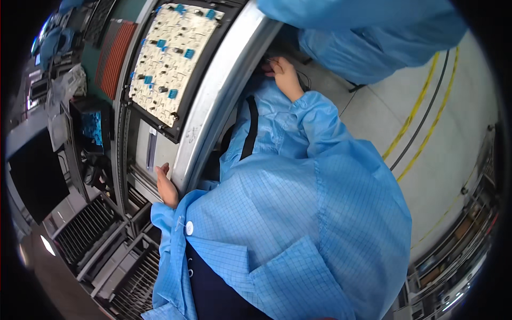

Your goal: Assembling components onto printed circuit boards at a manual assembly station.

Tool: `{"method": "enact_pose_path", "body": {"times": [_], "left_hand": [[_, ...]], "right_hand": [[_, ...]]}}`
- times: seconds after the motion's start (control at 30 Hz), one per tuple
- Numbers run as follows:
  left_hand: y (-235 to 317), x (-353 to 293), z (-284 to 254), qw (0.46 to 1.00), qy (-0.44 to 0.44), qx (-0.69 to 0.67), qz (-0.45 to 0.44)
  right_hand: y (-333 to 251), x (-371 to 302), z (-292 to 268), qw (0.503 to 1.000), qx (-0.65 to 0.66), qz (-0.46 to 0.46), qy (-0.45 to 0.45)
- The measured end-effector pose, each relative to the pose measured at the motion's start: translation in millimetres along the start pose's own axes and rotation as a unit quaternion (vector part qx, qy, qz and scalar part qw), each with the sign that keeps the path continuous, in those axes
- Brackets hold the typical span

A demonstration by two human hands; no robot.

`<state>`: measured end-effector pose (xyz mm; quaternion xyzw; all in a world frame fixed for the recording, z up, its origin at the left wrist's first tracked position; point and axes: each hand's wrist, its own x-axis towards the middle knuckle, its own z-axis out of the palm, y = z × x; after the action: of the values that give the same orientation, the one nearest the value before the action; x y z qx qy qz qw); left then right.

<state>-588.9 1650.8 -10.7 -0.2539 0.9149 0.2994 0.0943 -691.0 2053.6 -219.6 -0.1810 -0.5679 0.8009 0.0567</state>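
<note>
My left hand point(167, 188) rests against the inner edge of the silver metal rail point(205, 101), its fingers stretched out and holding nothing visible. Just beyond it, a cream circuit board point(173, 58) sits in a black frame point(154, 124) on the line. Small blue blocks and dark round parts stand in rows on the board. Over my lap, my right hand point(285, 77) is closed, fingertips pinched together; what they hold is too dark to make out. A thin dark wire point(308, 81) curves beside that hand.
Across the line lie reddish-brown ribbed strips point(114, 58) and a black bin point(90, 125) with blue pieces. A dark screen point(38, 173) stands at left, slatted racks point(88, 229) below it. Another blue-sleeved person point(362, 37) is close at upper right. Yellow lines point(421, 117) mark the floor.
</note>
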Motion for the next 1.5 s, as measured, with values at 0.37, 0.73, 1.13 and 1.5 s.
{"method": "enact_pose_path", "body": {"times": [0.37,0.73,1.13,1.5], "left_hand": [[8.3,1.1,2.7,0.991,-0.013,-0.105,-0.083],[-4.3,16.7,0.7,0.988,0.041,-0.095,-0.118],[-14.2,19.1,1.3,0.991,0.035,-0.104,-0.077],[-3.7,12.1,-1.7,1.000,-0.001,-0.020,0.017]], "right_hand": [[-22.5,-6.9,9.1,0.980,-0.159,-0.120,0.001],[-4.0,-15.0,20.4,0.969,-0.177,-0.168,0.048],[2.6,-19.9,36.3,0.959,-0.210,-0.140,0.126],[8.9,-11.2,35.0,0.990,-0.043,-0.118,0.061]]}}
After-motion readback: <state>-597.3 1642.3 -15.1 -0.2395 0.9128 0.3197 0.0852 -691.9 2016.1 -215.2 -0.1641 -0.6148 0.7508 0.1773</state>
